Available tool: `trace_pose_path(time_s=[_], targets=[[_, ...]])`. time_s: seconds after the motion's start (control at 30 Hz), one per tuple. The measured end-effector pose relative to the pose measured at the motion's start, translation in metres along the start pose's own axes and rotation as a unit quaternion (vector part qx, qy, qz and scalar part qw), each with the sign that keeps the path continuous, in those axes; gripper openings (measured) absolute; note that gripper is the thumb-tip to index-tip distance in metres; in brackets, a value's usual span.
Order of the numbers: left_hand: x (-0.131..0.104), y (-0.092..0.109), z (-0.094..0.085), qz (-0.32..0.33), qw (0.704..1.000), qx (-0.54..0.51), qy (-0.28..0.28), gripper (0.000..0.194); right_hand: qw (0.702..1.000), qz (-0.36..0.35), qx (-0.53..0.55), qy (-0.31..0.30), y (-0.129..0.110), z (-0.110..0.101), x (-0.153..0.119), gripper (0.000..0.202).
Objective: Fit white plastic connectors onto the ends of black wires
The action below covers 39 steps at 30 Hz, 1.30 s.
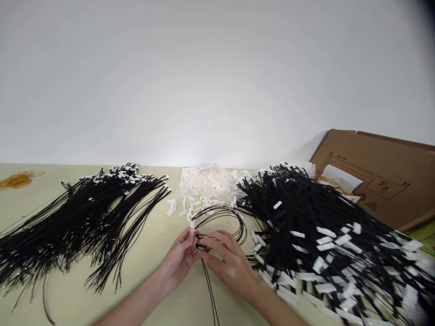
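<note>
At the middle front, my left hand pinches a small white connector. My right hand is closed on thin black wires right beside that connector. The wires loop up and over to the right behind my right hand, and some strands hang down toward the front edge of the view. Loose white connectors are scattered just beyond my hands, in front of a clear plastic bag full of similar pieces.
A pile of black wires with white ends lies on the table at left. A larger pile with white tags covers the right. Behind it leans a cardboard box. Yellow bands lie far left. A pale wall stands behind.
</note>
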<state>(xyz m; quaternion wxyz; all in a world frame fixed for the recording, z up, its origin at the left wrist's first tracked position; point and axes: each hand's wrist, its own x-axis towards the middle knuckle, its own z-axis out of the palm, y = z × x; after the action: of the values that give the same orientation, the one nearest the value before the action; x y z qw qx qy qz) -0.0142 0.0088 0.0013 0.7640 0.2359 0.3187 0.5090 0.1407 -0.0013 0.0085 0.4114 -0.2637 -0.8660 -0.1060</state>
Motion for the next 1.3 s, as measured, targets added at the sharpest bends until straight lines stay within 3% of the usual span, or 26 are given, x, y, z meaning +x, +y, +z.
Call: trace_pose_path(time_s=[0.37,0.57,0.73,0.87,0.97,1.03,1.17,1.3], targets=[[0.001,-0.003,0.0,-0.004,1.0,-0.027,0.013,0.013,0.999,-0.015,-0.026,0.027,-0.001,0.004,0.002,0.015],[0.002,-0.004,-0.003,-0.004,1.0,-0.018,0.007,0.013,0.999,-0.02,-0.023,0.013,0.0,0.007,0.0,0.012],[-0.001,-0.002,-0.001,0.0,1.0,-0.007,0.007,0.015,0.999,-0.023,0.017,0.022,0.003,0.004,0.0,0.018],[-0.001,0.002,-0.002,0.007,1.0,-0.001,0.017,0.014,0.989,0.05,0.136,0.029,0.003,0.0,0.001,0.025],[0.001,0.005,-0.003,0.009,0.999,0.002,0.034,0.014,0.959,0.141,0.234,0.074,0.003,-0.01,0.006,0.023],[0.002,0.007,-0.004,0.011,0.999,0.0,0.046,0.015,0.948,0.163,0.26,0.087,0.002,-0.018,0.01,0.022],[0.005,0.008,-0.006,0.013,0.998,-0.015,0.068,0.017,0.974,0.093,0.191,0.079,-0.006,-0.025,0.016,0.021],[0.009,0.008,-0.007,0.025,0.995,-0.033,0.091,0.012,0.986,-0.018,0.148,0.07,-0.018,-0.013,0.02,0.014]])
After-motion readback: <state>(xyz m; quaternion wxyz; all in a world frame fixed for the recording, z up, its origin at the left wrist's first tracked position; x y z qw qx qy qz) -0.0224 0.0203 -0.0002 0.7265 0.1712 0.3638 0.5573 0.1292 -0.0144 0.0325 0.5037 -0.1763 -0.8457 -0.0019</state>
